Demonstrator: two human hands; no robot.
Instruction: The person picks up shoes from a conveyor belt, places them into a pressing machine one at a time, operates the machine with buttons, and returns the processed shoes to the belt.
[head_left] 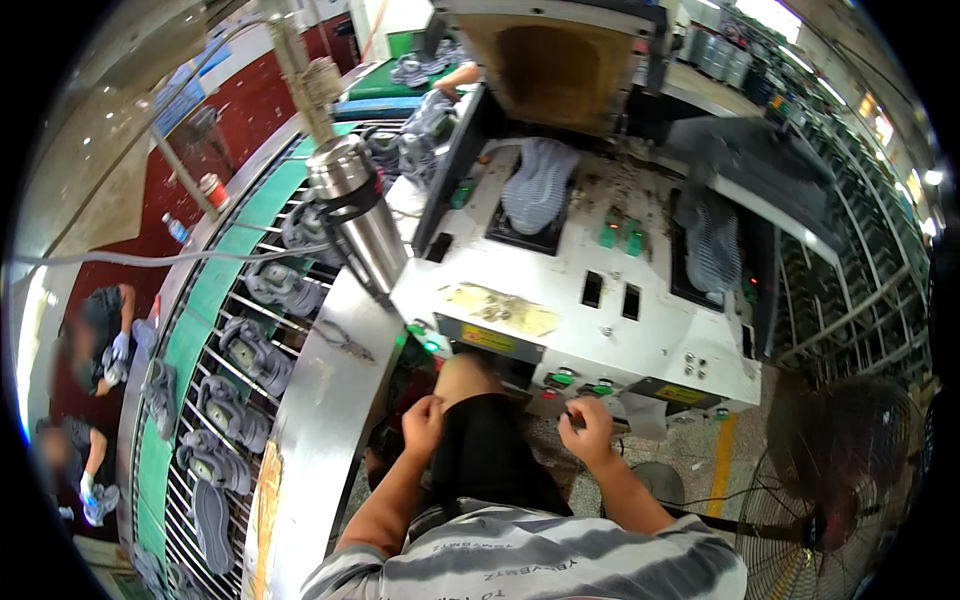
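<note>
My left hand (423,424) is closed in a loose fist above my thigh, apart from the machine, and nothing shows in it. My right hand (588,428) is curled just below the green buttons (562,377) on the front of the white machine (540,345). A small dark patch shows at its fingers, too small to make out. On the machine's left station lies a grey ridged shoe sole (540,185), facing up beneath a raised lid (550,65). Another grey ridged sole (712,245) sits in the right station, beside a second, tilted dark lid (750,165).
A steel flask (355,205) stands at the machine's left edge. Grey shoes (232,410) line the curved roller conveyor to the left. A fan (830,500) is at the lower right. Two people work at the far left; another person's arm (458,78) reaches in behind the machine.
</note>
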